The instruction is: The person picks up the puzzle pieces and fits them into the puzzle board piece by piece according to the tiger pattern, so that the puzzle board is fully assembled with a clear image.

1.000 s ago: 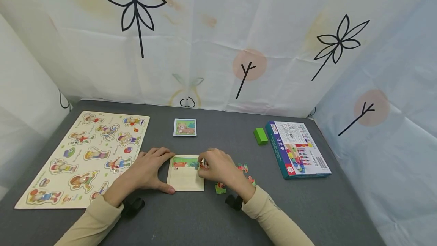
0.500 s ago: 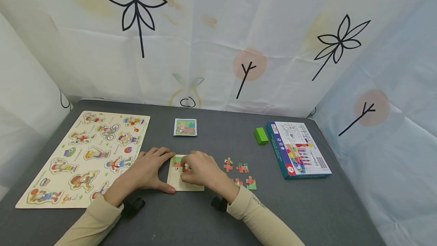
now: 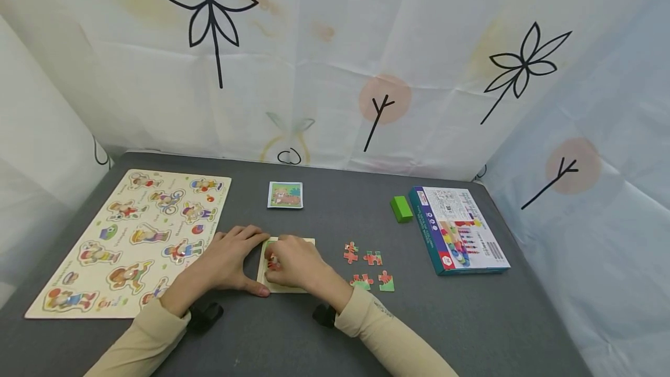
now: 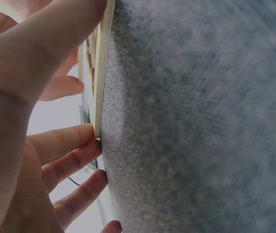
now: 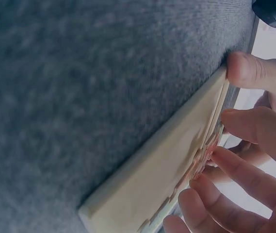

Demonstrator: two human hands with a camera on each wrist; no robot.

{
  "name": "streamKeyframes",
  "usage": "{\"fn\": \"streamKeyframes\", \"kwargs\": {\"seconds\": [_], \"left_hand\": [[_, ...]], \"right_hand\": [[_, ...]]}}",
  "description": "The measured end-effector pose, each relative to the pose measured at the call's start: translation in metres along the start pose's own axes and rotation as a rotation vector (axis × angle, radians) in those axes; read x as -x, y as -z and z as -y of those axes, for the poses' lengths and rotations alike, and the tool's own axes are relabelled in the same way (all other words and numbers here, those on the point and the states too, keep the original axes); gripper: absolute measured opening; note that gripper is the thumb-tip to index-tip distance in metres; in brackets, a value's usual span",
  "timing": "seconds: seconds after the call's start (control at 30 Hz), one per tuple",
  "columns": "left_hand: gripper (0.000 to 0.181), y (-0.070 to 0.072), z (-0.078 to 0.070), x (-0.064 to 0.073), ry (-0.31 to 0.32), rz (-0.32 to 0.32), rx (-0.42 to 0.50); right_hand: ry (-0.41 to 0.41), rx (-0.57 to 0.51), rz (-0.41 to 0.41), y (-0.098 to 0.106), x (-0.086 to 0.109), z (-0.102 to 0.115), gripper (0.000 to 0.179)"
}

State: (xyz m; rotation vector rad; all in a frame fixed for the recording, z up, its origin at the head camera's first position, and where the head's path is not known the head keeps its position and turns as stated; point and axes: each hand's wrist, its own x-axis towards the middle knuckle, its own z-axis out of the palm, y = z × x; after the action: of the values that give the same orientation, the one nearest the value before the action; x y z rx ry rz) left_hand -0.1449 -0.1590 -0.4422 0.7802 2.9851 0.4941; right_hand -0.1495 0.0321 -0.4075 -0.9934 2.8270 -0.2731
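My left hand (image 3: 235,260) rests at the left side of a small wooden puzzle tray (image 5: 162,145), fingers extended and spread. Its thumb touches the near corner and its index fingertip the far one, as the left wrist view shows along the tray's edge (image 4: 103,63). Over the tray's left part, my right hand (image 3: 298,263) pinches a reddish jigsaw piece (image 3: 273,262) between thumb and fingers. In the right wrist view that piece (image 5: 209,150) lies low at the row of fitted pieces. The right hand hides most of the tray from the head camera.
Several loose red and green jigsaw pieces (image 3: 373,258) lie right of the tray. Behind it is a small picture card (image 3: 285,195). A large peg puzzle board (image 3: 131,249) covers the left side; a green block (image 3: 401,209) and a flat box (image 3: 463,228) sit at right.
My right hand has moved left across the tray with the jigsaw piece, from its right edge to its left part. The loose pieces are uncovered now. My left hand has stayed put.
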Motion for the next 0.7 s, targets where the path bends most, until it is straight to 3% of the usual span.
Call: {"fn": "streamKeyframes", "kwargs": {"seconds": [0.3, 0.53, 0.7], "left_hand": [[0.109, 0.0002, -0.0009, -0.0003, -0.005, -0.008, -0.003], [0.111, -0.0002, 0.0003, -0.0006, 0.012, 0.007, -0.010], [0.111, -0.0006, 0.0004, -0.0011, 0.009, 0.008, -0.005]], "right_hand": [[0.026, 0.052, -0.052, -0.0025, 0.0000, 0.0014, 0.023], [-0.045, 0.011, -0.023, 0.0036, 0.0019, -0.0033, 0.016], [-0.053, 0.016, -0.012, 0.0019, 0.0031, -0.0052, 0.011]]}}
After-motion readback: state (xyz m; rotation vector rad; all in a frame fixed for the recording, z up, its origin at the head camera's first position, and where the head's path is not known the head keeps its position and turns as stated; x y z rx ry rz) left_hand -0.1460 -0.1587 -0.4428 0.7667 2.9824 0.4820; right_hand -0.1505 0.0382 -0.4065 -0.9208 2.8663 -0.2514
